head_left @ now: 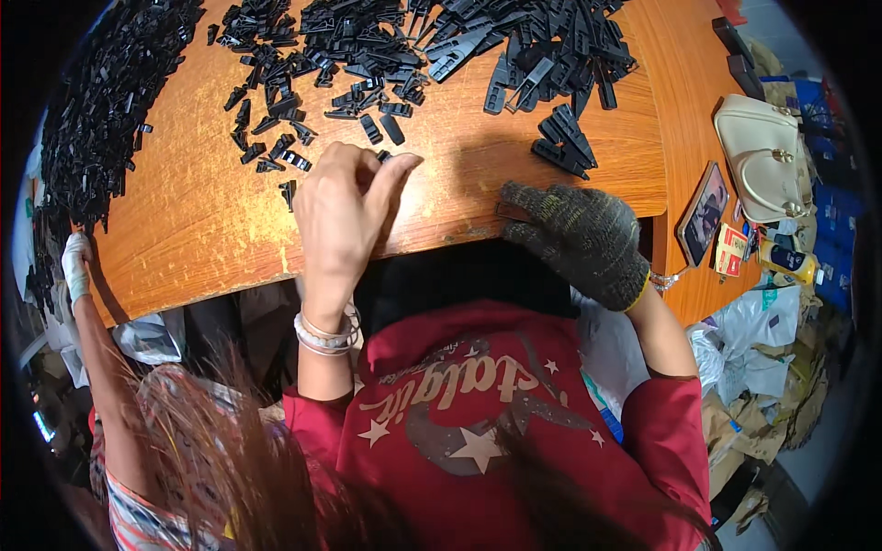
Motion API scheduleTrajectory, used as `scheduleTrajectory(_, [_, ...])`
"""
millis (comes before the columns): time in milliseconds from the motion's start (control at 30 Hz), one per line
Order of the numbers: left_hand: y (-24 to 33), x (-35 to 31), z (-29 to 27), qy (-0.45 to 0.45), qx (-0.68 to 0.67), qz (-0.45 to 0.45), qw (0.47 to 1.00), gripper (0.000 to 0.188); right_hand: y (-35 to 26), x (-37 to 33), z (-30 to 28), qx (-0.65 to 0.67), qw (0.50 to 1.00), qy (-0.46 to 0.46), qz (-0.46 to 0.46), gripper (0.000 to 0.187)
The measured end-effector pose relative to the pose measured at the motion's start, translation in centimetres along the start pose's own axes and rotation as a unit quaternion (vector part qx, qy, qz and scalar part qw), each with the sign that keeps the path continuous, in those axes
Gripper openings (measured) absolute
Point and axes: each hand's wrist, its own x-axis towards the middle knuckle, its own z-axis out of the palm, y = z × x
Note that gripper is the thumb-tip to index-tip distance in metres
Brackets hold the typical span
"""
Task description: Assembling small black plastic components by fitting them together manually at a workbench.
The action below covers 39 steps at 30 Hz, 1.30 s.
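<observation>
My left hand (338, 207), bare with pale bracelets at the wrist, is over the near part of the wooden table. Its thumb and fingers close on a small black plastic clip piece (384, 156), mostly covered by the hand. Just beyond lie two flat black clip pieces (392, 129) and a scatter of small black clips (285, 142). My right hand (579, 234), in a dark grey knit glove, is curled at the table's front edge; what its fingers hold is hidden. Beyond the glove lie several larger black clips (565, 142), near a big pile of long black clips (560, 55).
A dense heap of black clips (101, 119) covers the table's left side. There another person's hand in a white glove (77, 262) touches the edge. At right are a cream handbag (758, 151), a phone (705, 214), a red-and-white packet (731, 250) and a yellow bottle (792, 262).
</observation>
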Motion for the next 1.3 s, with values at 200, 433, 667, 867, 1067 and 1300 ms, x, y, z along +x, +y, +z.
scheduleTrajectory(200, [-2.1,0.6,-0.7,-0.096,-0.134,0.009,0.986,0.033,1.3,-1.1,2.7,-0.094,0.989,0.096,-0.070,0.032])
scheduleTrajectory(433, [0.5,0.2,1.7,-0.155,-0.157,0.155,0.963,0.016,0.7,-1.4,3.2,-0.098,0.984,0.142,-0.032,0.031])
scheduleTrajectory(667, [3.2,-0.1,4.2,-0.148,-0.164,0.164,0.961,0.012,0.4,-0.8,1.3,0.079,0.990,0.072,0.091,0.036])
scheduleTrajectory(867, [2.8,-0.7,4.4,-0.114,-0.187,0.134,0.967,0.012,0.7,0.0,1.4,0.169,0.972,0.105,0.126,0.034])
scheduleTrajectory(1067, [2.7,-0.7,4.9,-0.098,-0.183,0.151,0.966,0.012,1.8,0.2,0.3,0.139,0.986,0.052,0.073,0.025])
scheduleTrajectory(1300, [2.2,-1.1,5.0,-0.074,-0.170,0.150,0.971,0.017,1.3,1.8,0.0,0.072,0.995,0.031,0.054,0.028])
